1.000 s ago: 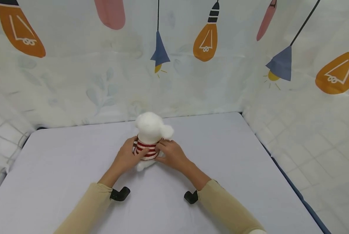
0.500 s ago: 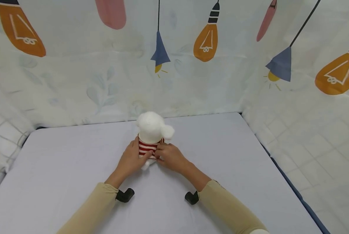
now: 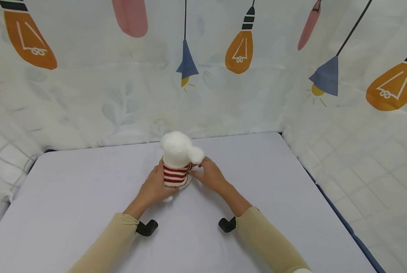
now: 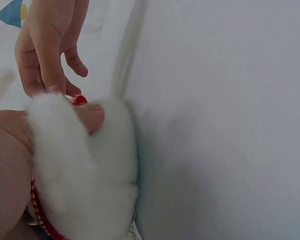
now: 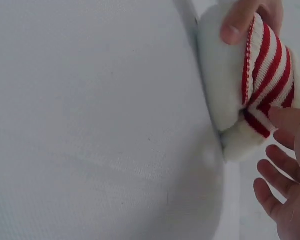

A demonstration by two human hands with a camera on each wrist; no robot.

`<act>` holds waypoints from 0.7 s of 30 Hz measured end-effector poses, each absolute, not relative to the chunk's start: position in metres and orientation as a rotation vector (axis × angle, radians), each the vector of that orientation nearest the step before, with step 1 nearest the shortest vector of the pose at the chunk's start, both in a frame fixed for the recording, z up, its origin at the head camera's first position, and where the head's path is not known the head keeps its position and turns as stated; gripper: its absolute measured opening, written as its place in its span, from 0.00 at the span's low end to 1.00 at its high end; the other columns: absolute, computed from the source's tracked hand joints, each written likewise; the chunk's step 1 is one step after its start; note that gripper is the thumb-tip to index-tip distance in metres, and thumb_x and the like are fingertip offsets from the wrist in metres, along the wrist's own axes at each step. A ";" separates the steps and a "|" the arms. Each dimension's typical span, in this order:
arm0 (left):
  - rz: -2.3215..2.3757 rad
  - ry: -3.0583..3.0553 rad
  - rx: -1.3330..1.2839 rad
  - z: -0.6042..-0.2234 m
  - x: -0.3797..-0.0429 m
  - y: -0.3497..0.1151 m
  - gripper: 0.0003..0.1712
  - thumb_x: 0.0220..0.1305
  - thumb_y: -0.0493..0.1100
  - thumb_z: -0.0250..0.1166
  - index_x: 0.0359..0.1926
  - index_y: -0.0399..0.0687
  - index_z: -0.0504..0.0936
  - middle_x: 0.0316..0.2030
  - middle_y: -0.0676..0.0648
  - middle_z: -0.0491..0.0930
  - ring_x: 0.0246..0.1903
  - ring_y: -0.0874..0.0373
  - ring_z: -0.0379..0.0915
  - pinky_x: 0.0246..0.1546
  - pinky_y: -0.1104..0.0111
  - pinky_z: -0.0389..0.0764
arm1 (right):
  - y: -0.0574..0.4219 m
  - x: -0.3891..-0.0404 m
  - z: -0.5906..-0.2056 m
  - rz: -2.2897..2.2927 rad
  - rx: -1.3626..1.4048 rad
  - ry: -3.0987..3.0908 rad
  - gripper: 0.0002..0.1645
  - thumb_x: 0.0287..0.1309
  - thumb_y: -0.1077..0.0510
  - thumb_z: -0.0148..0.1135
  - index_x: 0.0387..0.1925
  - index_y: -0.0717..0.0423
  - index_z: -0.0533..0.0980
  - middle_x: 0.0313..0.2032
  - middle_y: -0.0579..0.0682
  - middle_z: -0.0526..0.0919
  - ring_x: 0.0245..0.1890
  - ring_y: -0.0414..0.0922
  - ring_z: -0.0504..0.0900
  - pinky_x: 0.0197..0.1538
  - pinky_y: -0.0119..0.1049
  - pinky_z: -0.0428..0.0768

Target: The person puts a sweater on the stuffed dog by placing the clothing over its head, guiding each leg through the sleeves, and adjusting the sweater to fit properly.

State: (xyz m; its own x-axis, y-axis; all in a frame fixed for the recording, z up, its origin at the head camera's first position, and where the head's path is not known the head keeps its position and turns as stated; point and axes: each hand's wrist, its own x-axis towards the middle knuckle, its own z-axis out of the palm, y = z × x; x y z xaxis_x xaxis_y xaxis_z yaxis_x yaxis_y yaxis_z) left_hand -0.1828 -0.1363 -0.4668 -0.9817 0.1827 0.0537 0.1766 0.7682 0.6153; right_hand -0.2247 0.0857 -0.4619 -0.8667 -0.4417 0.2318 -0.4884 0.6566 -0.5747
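Note:
A white plush toy (image 3: 176, 148) sits upright on the table with the back of its head towards me. It wears a red-and-white striped knitted sweater (image 3: 174, 175). My left hand (image 3: 154, 185) grips the toy's body from the left; in the left wrist view its thumb (image 4: 92, 117) lies on the white fur. My right hand (image 3: 212, 174) is at the toy's right side, under the round ear, with thumb and forefinger at the sweater's sleeve (image 5: 257, 125). In the right wrist view the other fingers (image 5: 275, 175) are bent and hold nothing. The toy's front is hidden.
A white cloth covers the table (image 3: 87, 189). Patterned curtains (image 3: 138, 76) with printed lamps and bulbs hang behind it and along the sides. Black wrist mounts (image 3: 146, 227) stick out from both tan sleeves (image 3: 268, 239). A small printed tag (image 4: 135, 231) hangs from the toy.
My right hand has moved from the sweater's lower back to the right, up to the sleeve below the ear. My left hand keeps hold of the toy, which has shifted slightly right.

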 end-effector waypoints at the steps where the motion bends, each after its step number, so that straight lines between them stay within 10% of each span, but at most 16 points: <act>1: 1.006 2.955 0.299 -0.468 -0.183 -0.136 0.68 0.46 0.51 0.76 0.75 0.39 0.38 0.61 0.30 0.66 0.57 0.36 0.69 0.51 0.44 0.75 | 0.087 -0.226 -0.463 1.002 0.753 -2.796 0.25 0.59 0.53 0.66 0.57 0.55 0.73 0.49 0.52 0.79 0.49 0.49 0.79 0.51 0.41 0.79; 13: 1.350 2.766 0.291 -0.468 -0.184 -0.129 0.55 0.47 0.47 0.71 0.73 0.44 0.52 0.60 0.42 0.73 0.55 0.48 0.73 0.54 0.53 0.75 | 0.103 -0.236 -0.466 1.437 0.663 -2.931 0.32 0.62 0.47 0.62 0.66 0.49 0.67 0.64 0.50 0.74 0.58 0.49 0.76 0.56 0.45 0.77; 21: 2.041 1.910 0.228 -0.466 -0.186 -0.134 0.39 0.50 0.35 0.55 0.67 0.34 0.58 0.50 0.52 0.71 0.46 0.61 0.68 0.47 0.72 0.74 | 0.118 -0.240 -0.468 2.217 0.439 -2.621 0.33 0.74 0.39 0.35 0.67 0.56 0.65 0.64 0.57 0.71 0.62 0.53 0.73 0.57 0.50 0.78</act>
State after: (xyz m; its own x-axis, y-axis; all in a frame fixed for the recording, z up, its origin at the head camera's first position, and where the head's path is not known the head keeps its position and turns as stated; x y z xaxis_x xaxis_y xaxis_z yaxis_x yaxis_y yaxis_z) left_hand -0.1856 -0.1341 -0.4657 -0.9311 0.3477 -0.1101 -0.1329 -0.0424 0.9902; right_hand -0.2401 0.1182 -0.4681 -0.9181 -0.3884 -0.0793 0.0136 0.1690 -0.9855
